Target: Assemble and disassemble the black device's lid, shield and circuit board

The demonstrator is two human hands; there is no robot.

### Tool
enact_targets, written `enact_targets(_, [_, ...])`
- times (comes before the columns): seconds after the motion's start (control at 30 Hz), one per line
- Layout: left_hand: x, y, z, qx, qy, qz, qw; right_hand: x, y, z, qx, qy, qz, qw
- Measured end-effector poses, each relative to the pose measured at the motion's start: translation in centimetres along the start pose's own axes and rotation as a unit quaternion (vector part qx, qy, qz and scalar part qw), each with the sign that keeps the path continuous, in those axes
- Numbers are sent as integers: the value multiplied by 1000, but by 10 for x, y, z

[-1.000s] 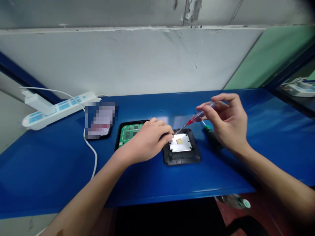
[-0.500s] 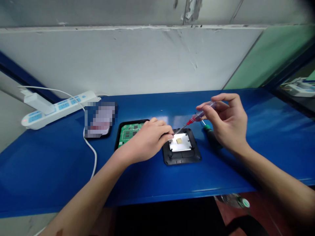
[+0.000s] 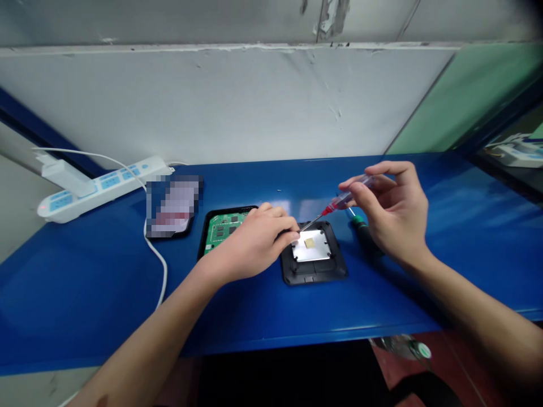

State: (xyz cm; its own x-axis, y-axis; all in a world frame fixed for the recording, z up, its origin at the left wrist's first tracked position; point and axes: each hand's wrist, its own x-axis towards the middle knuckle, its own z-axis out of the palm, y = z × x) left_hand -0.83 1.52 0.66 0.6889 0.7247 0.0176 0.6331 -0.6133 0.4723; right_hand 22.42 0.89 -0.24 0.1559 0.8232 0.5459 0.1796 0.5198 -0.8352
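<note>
My right hand (image 3: 394, 209) pinches a clear syringe (image 3: 343, 199) with a red hub and a long needle pointing down to the left. The needle's tip ends by the fingertips of my left hand (image 3: 271, 237), at the upper left corner of a black plastic cover (image 3: 316, 274). My left fingers are closed on that corner and hide it, so the exact contact at the needle's tip cannot be seen. Inside the cover lies a silver metal plate (image 3: 320, 251) with a small yellowish square pad (image 3: 309, 243) on it. Partly under my left wrist is a black case holding a green circuit board (image 3: 220, 229).
A screwdriver (image 3: 360, 226) with a green and black handle lies beneath my right hand. At left are a phone (image 3: 176, 206), a white power strip (image 3: 106, 186) and a white cable (image 3: 161, 263). A tiny piece (image 3: 279, 190) lies near the wall. Below the desk is a bottle (image 3: 407, 346).
</note>
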Motion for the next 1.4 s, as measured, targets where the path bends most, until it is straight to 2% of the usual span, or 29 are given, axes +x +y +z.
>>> enact_targets(0.37, [2, -2, 2, 1, 32, -5, 999, -4, -2, 2, -2, 13, -7, 1000])
enact_targets(0.67, [0, -1, 3, -2, 30, 2, 1000, -3, 7, 2, 37, -25, -60, 997])
enact_targets(0.87, [-3, -2, 0, 26, 29, -3, 999, -7, 7, 2, 0, -36, -94, 995])
enact_targets(0.93, [-4, 0, -1, 40, 15, -2, 999, -10, 8, 3, -14, -45, -110, 993])
enact_targets(1.13, [-9, 6, -5, 30, -76, -8, 997, -17, 6, 8, -21, -91, -125, 988])
enact_targets(1.4, [-7, 6, 3, 39, -96, -12, 994, -20, 6, 9, -28, -106, -119, 987])
